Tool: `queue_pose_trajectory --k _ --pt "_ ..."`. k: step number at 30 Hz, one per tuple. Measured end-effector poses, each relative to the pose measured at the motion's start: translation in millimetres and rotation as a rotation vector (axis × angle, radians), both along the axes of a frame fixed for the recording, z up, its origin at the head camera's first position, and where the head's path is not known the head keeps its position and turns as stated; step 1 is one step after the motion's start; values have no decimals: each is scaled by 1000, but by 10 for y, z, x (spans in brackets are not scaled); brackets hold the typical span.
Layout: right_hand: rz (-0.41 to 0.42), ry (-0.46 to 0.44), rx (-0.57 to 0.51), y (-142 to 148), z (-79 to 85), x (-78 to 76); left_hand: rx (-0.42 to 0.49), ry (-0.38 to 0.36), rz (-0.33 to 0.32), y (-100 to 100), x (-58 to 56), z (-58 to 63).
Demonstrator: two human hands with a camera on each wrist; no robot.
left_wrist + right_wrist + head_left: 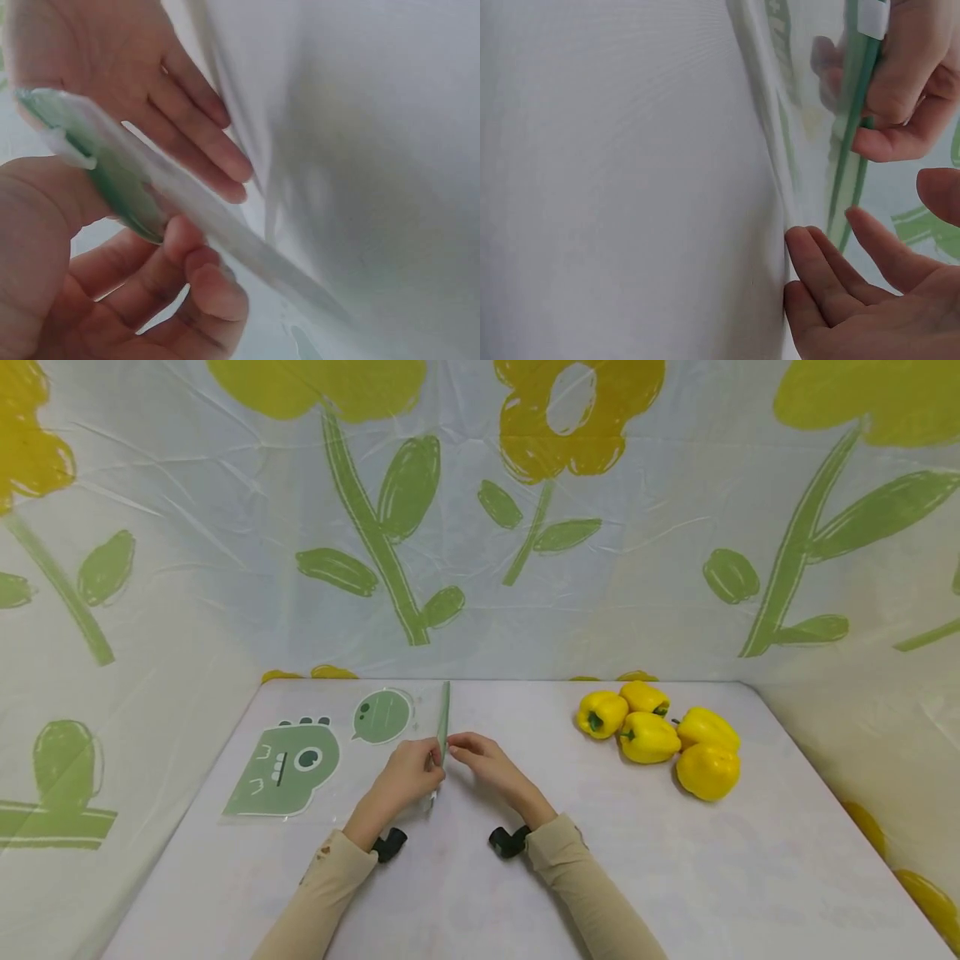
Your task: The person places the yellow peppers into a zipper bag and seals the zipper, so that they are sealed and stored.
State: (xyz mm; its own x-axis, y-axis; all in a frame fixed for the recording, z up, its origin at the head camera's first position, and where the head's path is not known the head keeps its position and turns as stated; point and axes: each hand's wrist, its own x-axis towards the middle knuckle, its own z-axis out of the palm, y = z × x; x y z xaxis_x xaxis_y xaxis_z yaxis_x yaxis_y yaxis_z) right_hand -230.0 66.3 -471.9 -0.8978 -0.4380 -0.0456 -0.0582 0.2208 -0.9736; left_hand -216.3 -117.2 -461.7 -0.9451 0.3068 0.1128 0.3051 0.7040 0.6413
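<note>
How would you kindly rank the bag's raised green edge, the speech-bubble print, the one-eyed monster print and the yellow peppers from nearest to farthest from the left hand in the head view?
1. Raised green edge: held by the left hand.
2. Speech-bubble print: just beyond the hand, slightly left.
3. One-eyed monster print: farther left.
4. Yellow peppers: off right, past the right hand.

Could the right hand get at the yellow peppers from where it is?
Probably yes: the right hand appears to grip nothing, and nothing stands on the tabletop between it and the yellow peppers.
</note>
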Motion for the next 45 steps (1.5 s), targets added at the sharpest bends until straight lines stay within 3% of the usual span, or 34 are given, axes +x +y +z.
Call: queue_pose_trajectory --k 11,18,23,32,39,45 --pt "26 -28 -69 -4 -2 -2 31 44 -44 8 39 64" --pt "75 -90 -158 40 -46 -26 75 -97 -139 -79 70 -4" --pt "93 -135 -163 56 -83 -45 132 -230 -161 -124 63 -111" --pt "120 -190 -238 64 -162 -63 291 -389 -213 -217 67 -199" --pt "79 -194 -264 75 -154 -54 294 -389 -189 -224 61 -216" --pt "79 -190 -308 76 -182 -66 286 -376 -210 -220 53 -240"
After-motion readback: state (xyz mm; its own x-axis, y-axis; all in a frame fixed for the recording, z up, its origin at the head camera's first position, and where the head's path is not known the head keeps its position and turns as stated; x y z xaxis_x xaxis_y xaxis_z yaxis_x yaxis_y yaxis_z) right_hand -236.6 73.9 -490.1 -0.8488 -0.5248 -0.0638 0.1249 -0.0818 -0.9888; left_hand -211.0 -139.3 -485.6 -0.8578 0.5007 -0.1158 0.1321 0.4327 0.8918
